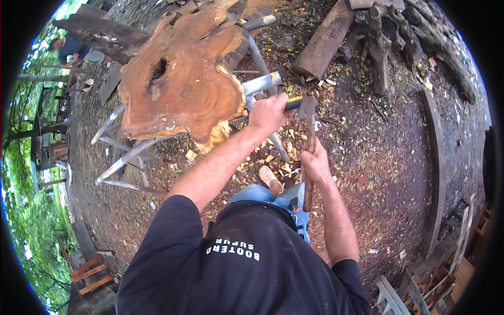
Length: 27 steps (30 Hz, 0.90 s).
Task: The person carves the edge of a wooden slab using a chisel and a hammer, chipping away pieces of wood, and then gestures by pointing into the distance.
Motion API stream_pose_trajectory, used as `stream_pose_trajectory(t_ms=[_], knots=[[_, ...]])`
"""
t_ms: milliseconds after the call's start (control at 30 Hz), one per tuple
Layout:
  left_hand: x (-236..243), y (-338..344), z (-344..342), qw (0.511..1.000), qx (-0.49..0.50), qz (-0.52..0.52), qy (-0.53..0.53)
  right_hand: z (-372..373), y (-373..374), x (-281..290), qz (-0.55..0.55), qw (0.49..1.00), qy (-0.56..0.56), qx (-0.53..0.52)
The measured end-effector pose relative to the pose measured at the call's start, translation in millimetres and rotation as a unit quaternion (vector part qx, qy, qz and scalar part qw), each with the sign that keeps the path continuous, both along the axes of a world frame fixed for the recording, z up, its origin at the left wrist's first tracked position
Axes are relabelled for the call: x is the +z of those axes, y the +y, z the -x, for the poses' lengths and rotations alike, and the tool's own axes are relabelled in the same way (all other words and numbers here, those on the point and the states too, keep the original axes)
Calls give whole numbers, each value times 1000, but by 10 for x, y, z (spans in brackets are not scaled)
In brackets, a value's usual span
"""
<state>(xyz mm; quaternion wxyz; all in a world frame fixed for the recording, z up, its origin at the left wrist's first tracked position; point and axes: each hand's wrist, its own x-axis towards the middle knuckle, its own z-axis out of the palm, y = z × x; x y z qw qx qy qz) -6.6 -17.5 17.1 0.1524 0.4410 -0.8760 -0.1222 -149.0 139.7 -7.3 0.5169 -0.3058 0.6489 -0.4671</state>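
A thick, irregular orange-brown wood slab point(176, 89) with a dark hollow and pale, chipped edges rests on a pale metal pipe frame point(134, 155). At the slab's right, my left hand point(268, 113) is closed round a black-and-yellow handled tool point(292, 102), whose far end meets the grey top of a long wooden-handled tool point(310, 126); whether they touch is unclear. My right hand point(315, 160) grips that wooden handle lower down, upright in front of my legs. Pale wood chips point(268, 160) lie on the ground below, near my foot in a light clog point(270, 176).
A log point(323, 44) and gnarled branches point(380, 58) lie at the upper right. A long plank point(433, 157) runs along the right, with scrap timber point(454, 257) at lower right. Another person point(71, 50) is at the upper left, beside dark timber point(100, 37). Leaves cover the dirt ground.
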Motion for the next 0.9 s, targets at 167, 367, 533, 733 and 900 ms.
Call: stream_pose_trajectory(t_ms=[167,367,533,733,900], knots=[[108,-147,-15,998,41,-44,-21,303,26,47,-52,998,-40,-13],[276,-507,-100,901,16,-429,55,515,494,-182,-40,986,-95,-128],[350,357,118,968,-130,-208,-52,495,892,-270,-86,985,-72,-133],[270,538,124,974,-211,-44,73,352,1045,-317,-81,979,-86,-168],[245,454,-89,965,-247,-3,84,277,1076,-438,-68,977,-92,-180]])
